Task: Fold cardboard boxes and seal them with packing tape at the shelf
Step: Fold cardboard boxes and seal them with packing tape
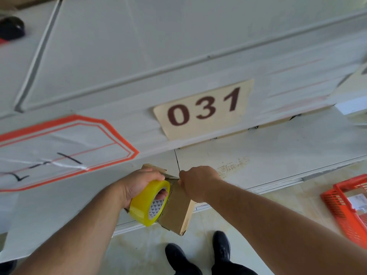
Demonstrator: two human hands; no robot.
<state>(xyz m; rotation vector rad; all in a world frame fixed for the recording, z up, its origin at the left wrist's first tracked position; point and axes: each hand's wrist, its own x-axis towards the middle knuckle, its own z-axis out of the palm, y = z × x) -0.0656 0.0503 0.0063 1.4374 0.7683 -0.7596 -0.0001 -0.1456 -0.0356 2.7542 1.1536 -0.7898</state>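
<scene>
A small brown cardboard box (176, 211) is held at the front edge of the white shelf (258, 155). My left hand (137, 183) grips a yellow roll of packing tape (148, 203) with fingers through its core, pressed against the box's left side. My right hand (196, 181) pinches the free end of the tape strip (171, 176) at the box's top edge. The far side of the box is hidden behind both hands.
A tan label reading 031 (204, 108) sticks to the shelf front. A white sheet with an orange border (65, 147) lies at the left. An orange plastic basket (347, 209) stands on the floor at the right. My black shoes (198, 253) are below.
</scene>
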